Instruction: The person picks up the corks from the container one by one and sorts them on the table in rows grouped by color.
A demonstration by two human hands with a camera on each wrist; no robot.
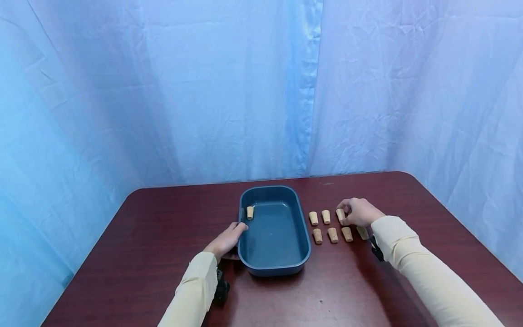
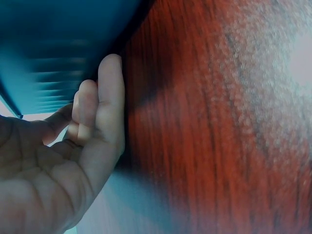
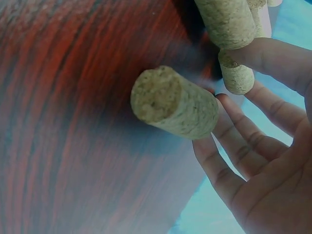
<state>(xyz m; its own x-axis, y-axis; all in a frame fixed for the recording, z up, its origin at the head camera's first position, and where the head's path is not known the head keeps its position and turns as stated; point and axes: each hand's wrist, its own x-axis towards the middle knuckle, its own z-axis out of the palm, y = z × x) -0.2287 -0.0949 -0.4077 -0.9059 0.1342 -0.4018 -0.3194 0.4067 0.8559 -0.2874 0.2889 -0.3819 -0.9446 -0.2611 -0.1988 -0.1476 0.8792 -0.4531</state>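
Note:
A dark blue rectangular baking dish point(image 1: 267, 271) stands on the table, with one cork stopper point(image 1: 250, 212) inside by its left wall. My left hand point(image 1: 228, 240) grips the dish's left side, thumb over the rim and fingers along the outer wall. In the left wrist view, the fingers point(image 2: 111, 83) lie low against that wall. To the right, my right hand point(image 1: 359, 212) pinches a cork point(image 3: 237, 75) between thumb and forefinger at the far row's right end. The remaining fingers are spread close to a nearer cork point(image 3: 175, 105); whether they touch it I cannot tell.
Several tapered corks lie in two rows right of the dish, including a far-row cork point(image 1: 313, 218) and a near-row cork point(image 1: 333, 235). The dark red wooden table point(image 1: 163, 227) ends in front of a pale blue curtain point(image 1: 204, 91).

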